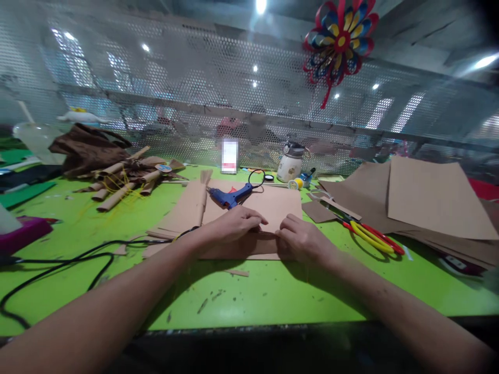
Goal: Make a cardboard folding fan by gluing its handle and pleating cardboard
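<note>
Brown kraft paper (249,248) lies in front of me, with a narrow folded or rolled edge between my hands. My left hand (237,224) bends over that edge from the left, its fingers closed on the paper. From the other side my right hand (306,239) pinches the same edge with curled fingertips. Just beyond my left hand, a blue glue gun (232,197) rests on a larger brown sheet (283,200). A paper tube (201,200) with a frayed top lies left of the glue gun. My fingers partly hide the edge.
Red- and yellow-handled scissors (372,239) and stacked brown paper (436,200) lie right. Paper tubes tied with yellow string (119,184) lie left, near a black cable (105,244). A phone (229,156), white bottle (290,162) and thread spool (295,184) stand behind.
</note>
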Motion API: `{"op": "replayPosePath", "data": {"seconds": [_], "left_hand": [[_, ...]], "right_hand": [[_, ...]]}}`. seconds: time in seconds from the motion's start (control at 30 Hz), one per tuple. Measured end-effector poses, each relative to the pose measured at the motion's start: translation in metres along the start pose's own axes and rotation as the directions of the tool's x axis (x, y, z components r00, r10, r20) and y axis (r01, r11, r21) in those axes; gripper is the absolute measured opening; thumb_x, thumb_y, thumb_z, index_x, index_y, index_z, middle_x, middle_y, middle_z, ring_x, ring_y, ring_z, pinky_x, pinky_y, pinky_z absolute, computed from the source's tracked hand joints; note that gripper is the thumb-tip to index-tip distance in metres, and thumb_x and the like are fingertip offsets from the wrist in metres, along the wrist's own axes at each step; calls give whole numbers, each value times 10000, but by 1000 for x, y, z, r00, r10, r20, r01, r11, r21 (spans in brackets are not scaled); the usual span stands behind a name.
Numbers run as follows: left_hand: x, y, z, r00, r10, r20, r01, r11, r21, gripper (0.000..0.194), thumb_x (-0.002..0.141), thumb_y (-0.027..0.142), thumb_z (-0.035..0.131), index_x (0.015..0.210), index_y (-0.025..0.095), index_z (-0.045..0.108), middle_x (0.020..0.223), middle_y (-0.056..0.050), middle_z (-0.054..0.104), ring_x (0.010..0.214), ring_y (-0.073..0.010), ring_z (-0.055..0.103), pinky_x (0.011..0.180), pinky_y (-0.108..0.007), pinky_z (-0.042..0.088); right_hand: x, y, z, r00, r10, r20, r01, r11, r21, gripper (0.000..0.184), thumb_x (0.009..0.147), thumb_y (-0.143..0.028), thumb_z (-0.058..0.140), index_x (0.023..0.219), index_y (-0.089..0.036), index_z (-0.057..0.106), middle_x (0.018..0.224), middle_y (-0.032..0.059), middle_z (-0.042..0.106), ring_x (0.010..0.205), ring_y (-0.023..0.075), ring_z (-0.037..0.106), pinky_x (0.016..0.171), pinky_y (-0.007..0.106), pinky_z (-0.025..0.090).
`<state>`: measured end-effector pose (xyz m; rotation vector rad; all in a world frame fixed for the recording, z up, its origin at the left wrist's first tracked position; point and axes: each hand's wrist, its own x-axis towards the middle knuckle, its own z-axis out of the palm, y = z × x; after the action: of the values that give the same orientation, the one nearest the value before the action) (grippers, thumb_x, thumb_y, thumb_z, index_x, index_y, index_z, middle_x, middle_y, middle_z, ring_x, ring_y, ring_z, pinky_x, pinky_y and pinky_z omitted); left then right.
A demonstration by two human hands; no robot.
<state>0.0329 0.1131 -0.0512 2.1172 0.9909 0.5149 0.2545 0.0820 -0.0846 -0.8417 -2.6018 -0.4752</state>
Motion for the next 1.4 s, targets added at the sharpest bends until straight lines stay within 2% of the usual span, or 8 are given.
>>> {"op": "replayPosePath", "data": {"seconds": [0.17,0.4,0.63,0.73,0.83,0.97,1.07,1.4], "left_hand": [[-7,7,0,995,-36,98,29,997,69,449,868,510,400,632,154,534,629,0,475,593,-123,384,530,-233,321],[-10,14,4,972,-54,228,71,995,-66,437,846,539,457,628,163,501,599,19,412,558,-106,334,498,-233,266],[-7,10,13,979,-102,176,139,967,-213,436,799,574,510,726,147,554,618,27,442,565,-106,384,511,-226,306],[-7,7,10,991,-76,109,80,996,-38,415,828,541,482,752,146,583,663,11,510,598,-113,414,531,-226,306],[-8,11,9,998,-9,55,0,987,160,361,875,453,427,738,159,584,667,-1,560,597,-119,440,529,-232,291],[-12,20,14,994,104,-14,-90,913,397,305,886,356,405,752,172,608,662,-25,609,564,-128,466,509,-243,254],[-13,25,16,987,159,-24,-126,858,497,279,877,316,421,761,167,627,670,-47,634,562,-136,486,511,-246,256],[-12,23,13,986,166,-4,-151,908,391,242,844,279,459,815,170,673,720,-43,670,627,-145,535,550,-232,325]], "right_hand": [[3,-14,-6,997,-37,-75,32,997,-69,174,870,-74,468,748,-126,580,766,92,526,751,207,404,631,333,346],[0,-16,-8,984,1,-178,-9,999,-43,156,886,-125,459,870,-137,614,786,114,549,755,235,423,666,379,379],[1,-13,-10,942,149,-302,-99,980,175,166,838,-97,505,954,-146,614,887,116,558,837,237,474,719,390,434],[3,-2,-15,897,348,-271,-182,852,492,285,804,-111,529,1076,-169,593,1034,115,559,952,240,516,788,405,471],[4,7,-18,855,516,-48,-300,568,766,260,831,-204,548,1083,-177,603,1040,93,605,943,214,570,805,379,492],[6,1,-18,801,524,291,-446,197,873,260,825,-384,609,950,-160,653,869,66,661,767,164,606,676,297,502],[7,-6,-16,747,526,407,-493,28,870,283,754,-428,684,776,-148,649,635,19,613,518,104,526,461,226,427],[2,-3,-14,729,577,370,-470,28,882,283,706,-413,730,664,-139,672,479,-21,539,399,62,432,348,177,344]]}}
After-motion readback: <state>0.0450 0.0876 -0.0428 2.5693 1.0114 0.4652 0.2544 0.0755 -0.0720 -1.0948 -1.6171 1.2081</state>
